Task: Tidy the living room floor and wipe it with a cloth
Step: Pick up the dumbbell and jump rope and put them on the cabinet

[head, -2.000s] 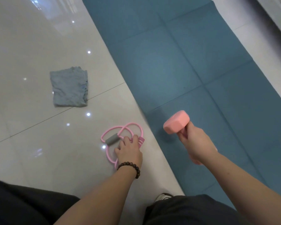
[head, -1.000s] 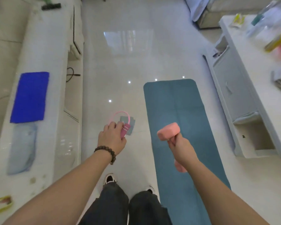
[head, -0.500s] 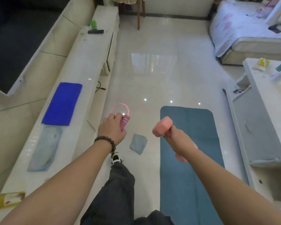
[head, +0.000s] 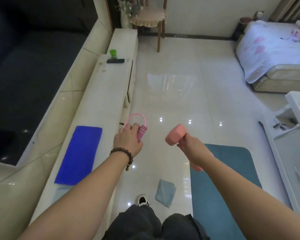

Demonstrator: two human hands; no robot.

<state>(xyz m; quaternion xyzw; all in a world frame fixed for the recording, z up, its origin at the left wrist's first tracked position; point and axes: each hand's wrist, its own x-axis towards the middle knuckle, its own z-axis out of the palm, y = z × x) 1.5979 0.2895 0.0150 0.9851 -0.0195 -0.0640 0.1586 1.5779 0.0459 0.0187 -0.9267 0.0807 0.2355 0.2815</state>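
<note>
Glossy pale floor point(head: 171, 94) fills the centre of the frame, with a long white console point(head: 100, 108) along the left and a teal mat point(head: 223, 179) at lower right. Two seconds ago I was crouched low over the tiles, my left hand point(head: 128, 141) closing on the pink band point(head: 137, 122) beside the mat; now the view is high and wide, so I am standing and both items have left the floor.

Left hand, centre frame: fingers clenched round the band's handle, its loop standing up above my knuckles. Right hand point(head: 190, 144), just right of centre: fingers wrapped round the grip of the pink dumbbell point(head: 174, 135), one head up and forward, the other showing below my wrist.

Grey cloth point(head: 165, 192), lower centre: folded flat on the tiles, just left of the mat and near my shoe point(head: 143, 200), touched by neither hand.

Blue towel point(head: 80, 153), lower left: flat on the console.

By my judgement, the pickup stage is done and both items await a resting place, perhaps the console. Wiping has not begun, since the cloth lies unused and the mat covers part of the floor.
</note>
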